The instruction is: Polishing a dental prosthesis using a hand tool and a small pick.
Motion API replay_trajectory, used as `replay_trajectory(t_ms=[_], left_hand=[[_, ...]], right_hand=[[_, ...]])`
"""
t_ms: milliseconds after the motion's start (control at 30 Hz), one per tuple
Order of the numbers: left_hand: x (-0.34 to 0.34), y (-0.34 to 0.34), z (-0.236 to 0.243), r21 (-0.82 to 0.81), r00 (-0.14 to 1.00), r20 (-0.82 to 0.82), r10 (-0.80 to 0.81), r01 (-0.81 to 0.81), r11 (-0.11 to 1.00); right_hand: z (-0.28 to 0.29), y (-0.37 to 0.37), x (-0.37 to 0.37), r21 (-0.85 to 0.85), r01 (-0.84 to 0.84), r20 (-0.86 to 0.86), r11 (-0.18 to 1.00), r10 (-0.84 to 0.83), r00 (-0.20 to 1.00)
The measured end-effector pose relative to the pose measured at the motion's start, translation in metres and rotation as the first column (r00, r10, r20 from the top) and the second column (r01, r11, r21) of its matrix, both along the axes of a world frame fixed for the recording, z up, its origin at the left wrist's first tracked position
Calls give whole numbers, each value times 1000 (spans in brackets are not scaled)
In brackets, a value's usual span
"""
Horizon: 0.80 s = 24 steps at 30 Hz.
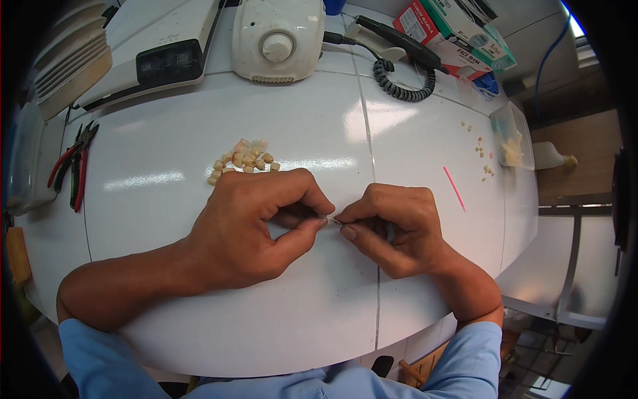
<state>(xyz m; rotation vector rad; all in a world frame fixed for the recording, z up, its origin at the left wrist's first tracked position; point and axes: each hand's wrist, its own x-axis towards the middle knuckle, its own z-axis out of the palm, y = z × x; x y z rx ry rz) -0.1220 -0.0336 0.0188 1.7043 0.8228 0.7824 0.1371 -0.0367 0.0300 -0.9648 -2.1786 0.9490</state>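
My left hand [256, 223] is closed in a pinch, thumb against forefinger, over the middle of the white table. A tiny pale bit shows at its fingertips, too small to name. Facing it, my right hand [399, 229] pinches too, and a short thin dark-and-silvery sliver [337, 221] spans the small gap between the fingertips of both hands. Most of it is hidden by the fingers. Just beyond my left hand lies a pile of small cream, tooth-like pieces [249, 158], some tinged pink. A thin pink stick [454, 189] rests to the right of my right hand.
Red-handled pliers [81, 159] lie at the left. Along the back stand a white control box with a knob [277, 46], a corded black handpiece [399, 41] and a cardboard box [458, 33]. Several small pieces [480, 147] lie near a clear tub [513, 139] at right.
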Motion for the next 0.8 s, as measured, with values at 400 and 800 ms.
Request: replay_trajectory(t_ms=[400,800], left_hand=[[2,-2,4,-113,1000,-22,21,-23,993],[1,-1,6,-89,999,-46,-3,-1,996]], right_hand=[[0,-3,0,-26,22,-55,999,-23,998],[1,-2,-1,-23,11,-54,1000,-12,998]])
